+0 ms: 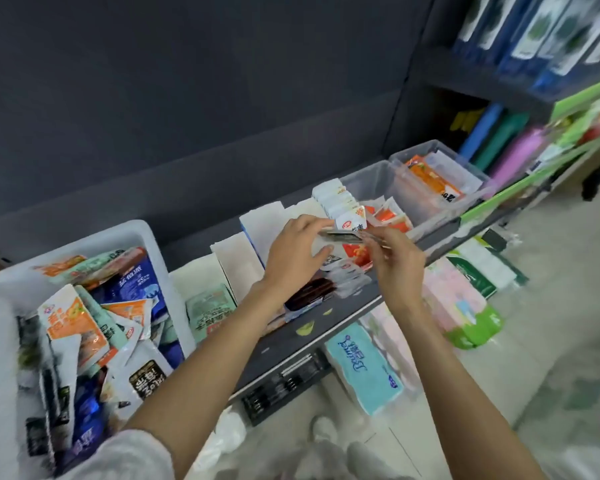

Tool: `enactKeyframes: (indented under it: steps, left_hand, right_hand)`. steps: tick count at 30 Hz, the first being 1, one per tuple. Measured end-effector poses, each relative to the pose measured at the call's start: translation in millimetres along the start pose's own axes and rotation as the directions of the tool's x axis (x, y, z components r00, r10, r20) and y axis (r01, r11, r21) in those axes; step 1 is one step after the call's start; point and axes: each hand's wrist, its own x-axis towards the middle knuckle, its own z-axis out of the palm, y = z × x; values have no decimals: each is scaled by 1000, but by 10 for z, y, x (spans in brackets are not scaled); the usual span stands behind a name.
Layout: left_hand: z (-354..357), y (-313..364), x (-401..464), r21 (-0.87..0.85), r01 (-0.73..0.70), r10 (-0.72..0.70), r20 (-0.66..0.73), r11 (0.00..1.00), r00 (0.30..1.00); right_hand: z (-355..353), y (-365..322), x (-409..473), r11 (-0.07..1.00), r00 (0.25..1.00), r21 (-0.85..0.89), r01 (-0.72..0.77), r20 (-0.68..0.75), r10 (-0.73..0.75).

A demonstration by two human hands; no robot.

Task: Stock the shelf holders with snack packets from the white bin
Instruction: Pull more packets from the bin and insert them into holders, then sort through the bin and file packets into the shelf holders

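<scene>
Nearest you, at the left end of the dark shelf (pixel 326 336), the white plastic bin (pixel 0 306) sits heaped with mixed snack packets (pixel 73 323) — orange, blue, green and black. Further along the shelf your two hands meet over the white card holders (pixel 257 223). Your left hand (pixel 298 251) has its fingers curled round one end of a thin dark packet (pixel 340 236); your right hand (pixel 395 254) pinches its other end, so the packet hangs level between them, just above the small white sachets (pixel 343 271) lying at the shelf's front edge. Beyond, towards the right end, clear plastic tubs (pixel 388 178) hold orange-and-white packets (pixel 433 181).
</scene>
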Motion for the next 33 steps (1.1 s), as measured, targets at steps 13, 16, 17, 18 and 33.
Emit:
enactKeyframes:
  steps: [13,16,17,18,33]
  left_hand:
    - [325,-214,14,379,57,-119,144,924,982]
    - [340,-248,-71,366,61,-144,205,929,968]
    - [330,-249,-89,347,63,-142,206,936,968]
    - [312,-247,-111,316,68,-136,198,946,971]
    - [-1148,-998,-2123,-135,579,-580,-395,804,713]
  right_hand:
    - [288,472,229,828,769,-149,540,488,-414]
    - [415,507,178,805,744,-190,562,541,-391]
    - [424,515,163,817,738,-175,550,558,-378]
    - [415,516,157,846,746,-142,513,561,-358]
    - [878,-1543,-729,923,671,384,-1,685,-284]
